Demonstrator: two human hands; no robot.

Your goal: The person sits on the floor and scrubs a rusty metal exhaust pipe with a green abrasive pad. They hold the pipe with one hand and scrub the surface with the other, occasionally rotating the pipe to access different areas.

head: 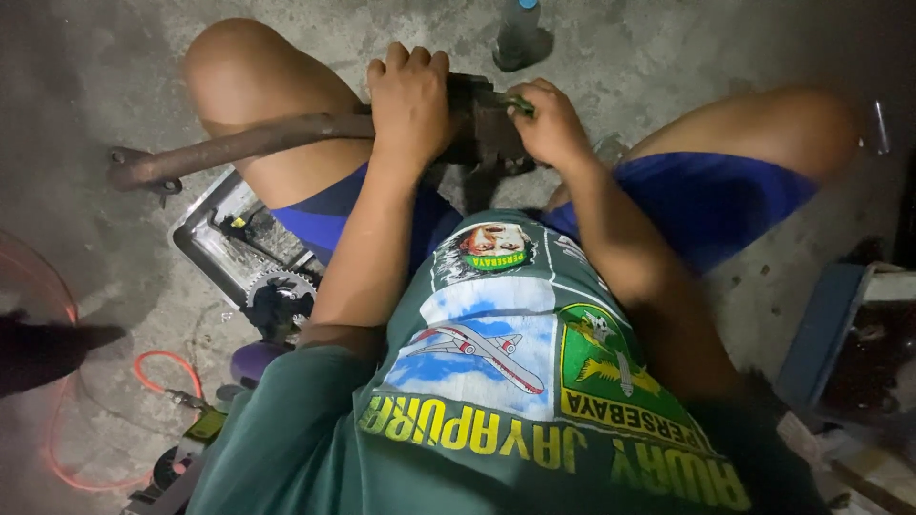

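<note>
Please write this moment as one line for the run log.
left hand: grips rusty metal part | right hand: fingers on part's right side | long rusty bar: extends left over knee | floor: sprocket, orange hose

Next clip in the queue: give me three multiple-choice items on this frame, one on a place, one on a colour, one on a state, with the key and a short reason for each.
1. Where does the toothed sprocket lie?
A. In the metal tray on the floor by the person's left leg
B. On the person's lap
C. On top of the rusty pipe

2. What colour is the thin hose on the floor?
A. Blue
B. Orange-red
C. White

3. What is the left hand doing?
A. Resting flat on the floor
B. Hanging free in the air
C. Closed around the rusty pipe where it meets the dark metal part

Key: 1 A, the sprocket sits at the edge of the tray beside the thigh. 2 B, the hose loops orange-red across the concrete. 3 C, the fingers wrap over the pipe end, while the right hand presses on the dark part.
</note>
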